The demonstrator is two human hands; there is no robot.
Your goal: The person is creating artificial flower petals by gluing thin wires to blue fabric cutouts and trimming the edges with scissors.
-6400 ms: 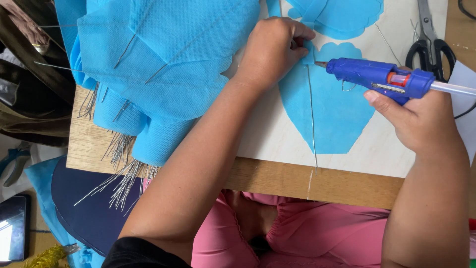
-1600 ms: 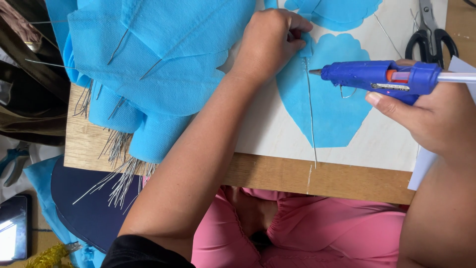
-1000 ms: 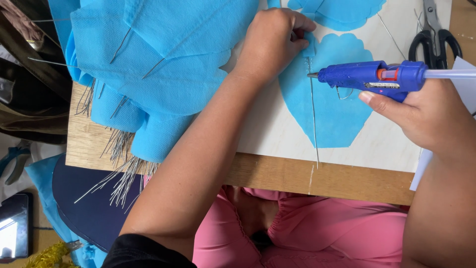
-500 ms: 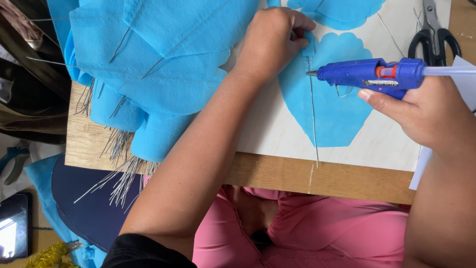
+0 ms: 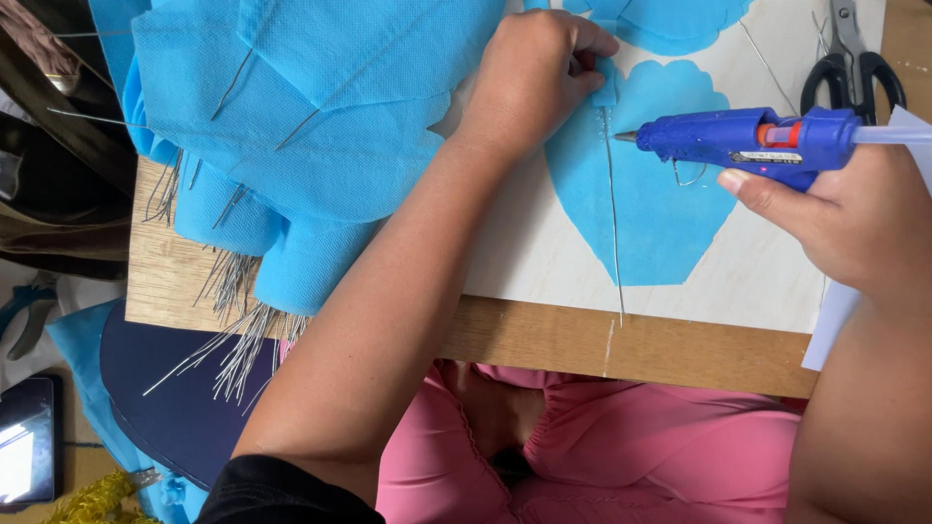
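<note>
Petal [image 5: 650, 204] top edge pinched by left hand [image 5: 534, 78]; right hand [image 5: 854, 223] clasps glue gun [image 5: 748, 141], nozzle beside wire [image 5: 612, 223].

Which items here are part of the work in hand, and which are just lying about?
In use:
left hand
right hand
blue glue gun
blue fabric petal
wire

Lying about:
scissors
pile of wired petals
dark screen

Wooden table [image 5: 175, 281], white board [image 5: 529, 247], blue petals [image 5: 320, 126], scissors [image 5: 849, 58]

1 glue gun [image 5: 748, 141], 1 pr scissors [image 5: 852, 60], 2 hands, 1 wire [image 5: 613, 213].
</note>
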